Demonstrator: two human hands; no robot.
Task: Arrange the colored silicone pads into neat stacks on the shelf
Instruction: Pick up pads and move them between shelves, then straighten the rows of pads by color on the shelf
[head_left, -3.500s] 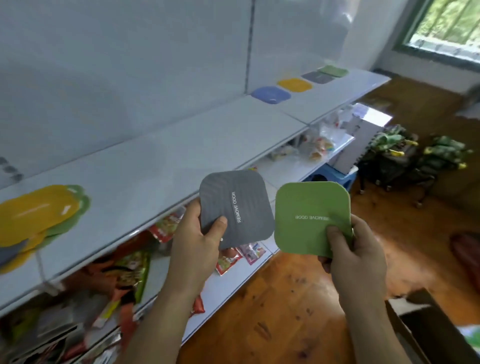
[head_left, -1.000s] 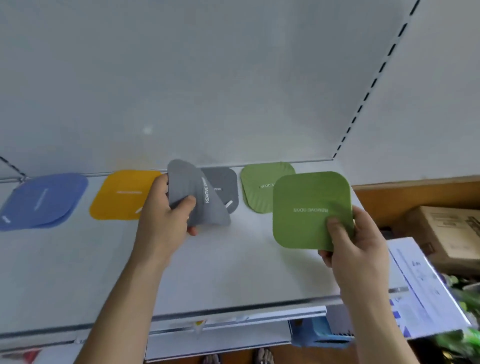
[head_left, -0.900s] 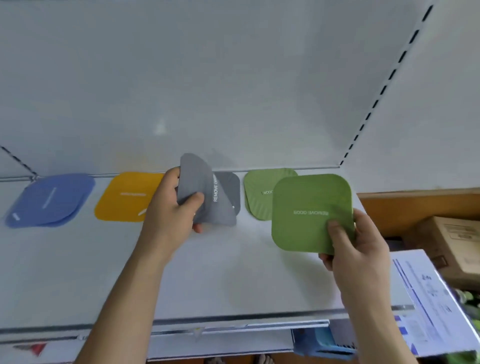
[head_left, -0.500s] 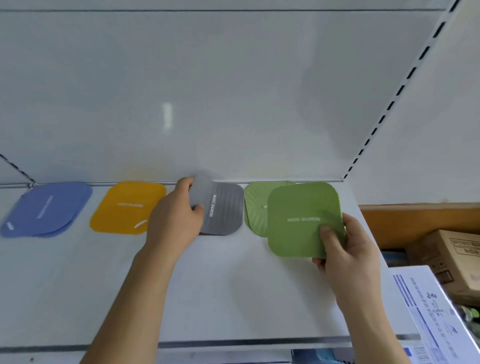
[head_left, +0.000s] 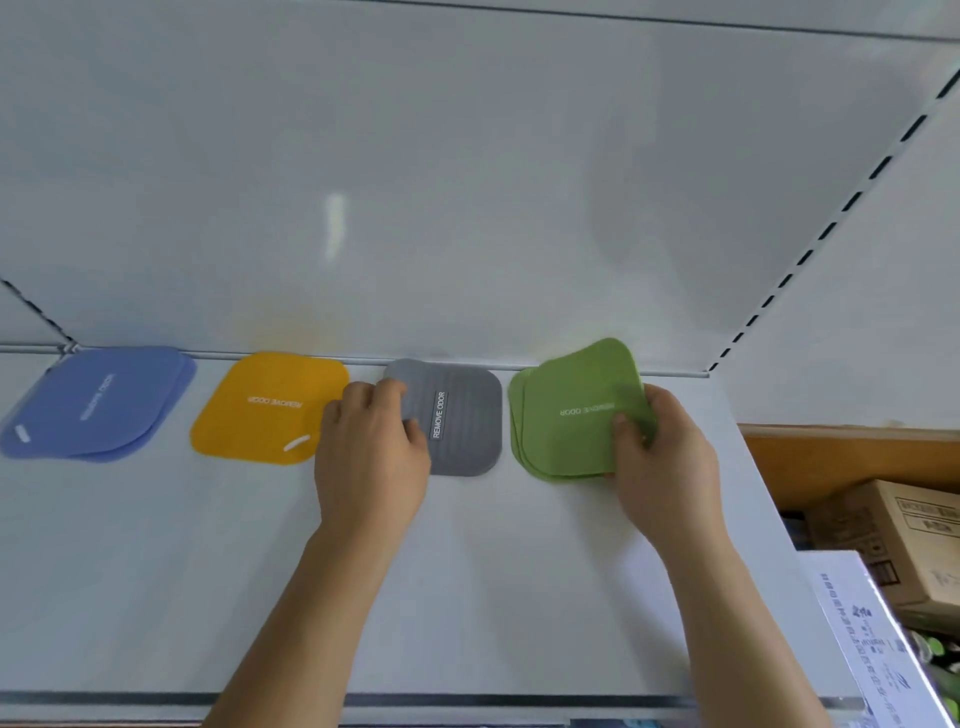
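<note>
My left hand (head_left: 371, 457) lay on the left edge of the gray pad (head_left: 460, 418), fingers curled over its far left corner and the thumb pressed on its top, so I was pinching that edge. The gray pad sat flat on the shelf (head_left: 156, 571), close to the back wall, its printed strip running front to back.

My right hand (head_left: 662, 457) gripped the top green pad (head_left: 576, 410) by its right side, thumb on top near the lettering and the other fingers wrapped behind. That pad's far right corner stood lifted off the pile while its near left part lay over the green stack (head_left: 517, 431), whose edges showed just beyond it on the left and front. I could not tell how many pads were under it.

Left of my left hand lay the yellow pad (head_left: 265, 408), flat, its right edge just beside my knuckles. Farther left sat the blue stack (head_left: 96, 402), its pads slightly fanned and out of line. All four colors ran in a row along the back of the shelf.

Past the shelf's right end were a cardboard box (head_left: 904, 540) and a printed white carton (head_left: 878, 639) nearer to me; what was in them I could not see.
</note>
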